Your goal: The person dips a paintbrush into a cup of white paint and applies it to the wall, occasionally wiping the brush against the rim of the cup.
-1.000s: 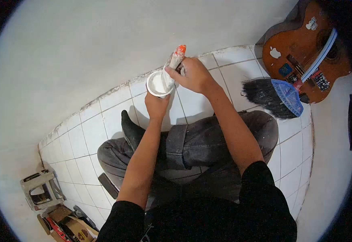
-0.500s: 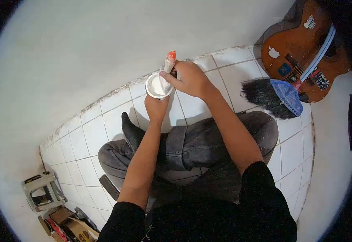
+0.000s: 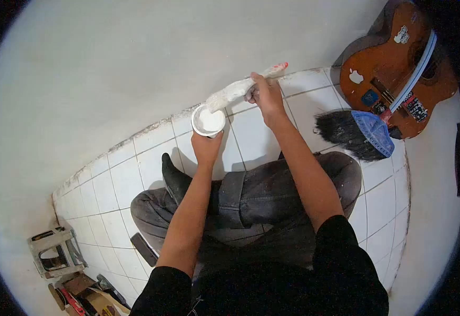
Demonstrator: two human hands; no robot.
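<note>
My left hand (image 3: 206, 147) is wrapped round a small white cup (image 3: 194, 126) and holds it up in front of the wall. White paint (image 3: 209, 120) lies inside the cup. A paintbrush (image 3: 234, 91), thickly coated in white and red at its handle end, slants up to the right from the cup's upper rim. My right hand (image 3: 268, 97) grips the brush by its handle. The bristle end sits at the rim; whether it touches cannot be told. Part of the cup is hidden behind my left fingers.
A guitar (image 3: 364, 92) with stickers leans at the right, with a blue broom (image 3: 369, 134) against it. A pale wall (image 3: 135, 68) rises above the tiled floor (image 3: 122, 179). A dark flat object (image 3: 144, 249), a small stool (image 3: 56, 253) and a cardboard box (image 3: 103, 303) lie left.
The brush was upright with its bristles down in the cup; it has been lifted and tipped over to the right. My right hand moved right, and my left hand stays round the cup.
</note>
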